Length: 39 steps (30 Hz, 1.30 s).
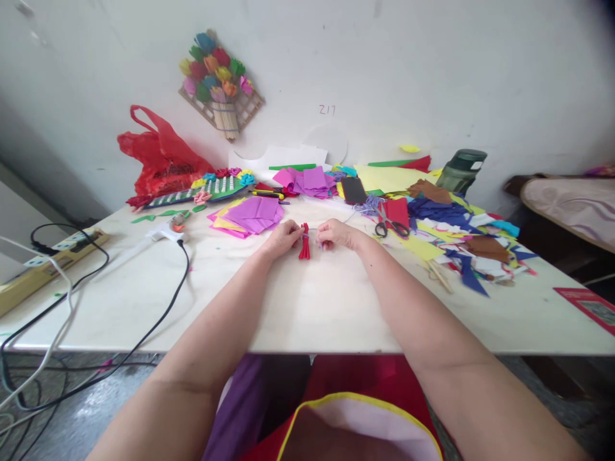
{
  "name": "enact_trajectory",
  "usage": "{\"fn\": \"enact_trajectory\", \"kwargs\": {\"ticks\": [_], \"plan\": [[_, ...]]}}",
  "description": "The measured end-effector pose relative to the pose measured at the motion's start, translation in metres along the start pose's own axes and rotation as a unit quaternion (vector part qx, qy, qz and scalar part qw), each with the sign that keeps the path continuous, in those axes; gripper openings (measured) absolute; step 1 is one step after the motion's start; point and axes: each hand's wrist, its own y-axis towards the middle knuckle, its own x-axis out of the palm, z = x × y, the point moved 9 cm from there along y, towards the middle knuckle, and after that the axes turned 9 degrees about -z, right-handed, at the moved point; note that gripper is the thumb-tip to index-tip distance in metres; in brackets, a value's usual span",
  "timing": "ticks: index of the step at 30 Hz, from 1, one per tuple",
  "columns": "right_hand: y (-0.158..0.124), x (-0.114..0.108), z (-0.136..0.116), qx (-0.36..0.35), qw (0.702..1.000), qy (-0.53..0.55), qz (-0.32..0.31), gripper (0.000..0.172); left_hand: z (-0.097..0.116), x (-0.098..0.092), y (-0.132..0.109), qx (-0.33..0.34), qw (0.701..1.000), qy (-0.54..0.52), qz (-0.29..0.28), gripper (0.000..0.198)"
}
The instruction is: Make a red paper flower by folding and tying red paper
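Note:
Both my arms reach out over a pale table (312, 307). My left hand (282, 238) and my right hand (336, 234) are closed in pinches on either side of a small folded red paper bundle (304, 242) that stands upright between them on the table. A thin thread seems to run from the bundle's middle to my right fingers. Behind my left hand lies a stack of purple paper squares (254, 214). Scissors (391, 224) lie to the right of my right hand.
Coloured paper scraps (461, 237) cover the right side. A red plastic bag (161, 160), a phone (353, 189), a green bottle (461, 168), a glue gun (166, 232) with black cable, a power strip (48, 259) and a paper-flower wall piece (218, 83) surround the work.

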Motion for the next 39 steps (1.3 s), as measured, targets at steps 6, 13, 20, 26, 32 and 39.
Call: {"fn": "enact_trajectory", "kwargs": {"ticks": [6,13,20,26,32,39], "plan": [[-0.003,0.002,0.003,0.011,0.999,-0.031,-0.042,0.012,-0.003,0.000,0.000,-0.007,1.000,-0.015,-0.003,0.024],[-0.002,0.005,0.008,-0.006,0.995,-0.050,-0.089,0.006,-0.003,0.000,0.000,-0.006,1.000,-0.009,-0.006,0.017],[-0.001,-0.005,0.002,-0.008,0.999,-0.033,-0.020,0.018,-0.005,0.001,0.001,-0.013,0.999,-0.025,-0.023,0.017],[-0.008,-0.033,-0.009,-0.004,0.978,-0.129,0.165,0.020,-0.007,0.002,0.003,-0.007,0.999,-0.035,-0.029,0.019],[-0.023,-0.058,-0.015,0.001,0.929,-0.157,0.334,0.015,-0.007,0.002,0.003,-0.013,0.999,-0.030,-0.027,0.021],[-0.008,-0.011,-0.008,0.034,0.990,0.054,0.125,0.012,-0.003,0.002,0.000,-0.015,0.999,-0.032,-0.029,0.021]]}}
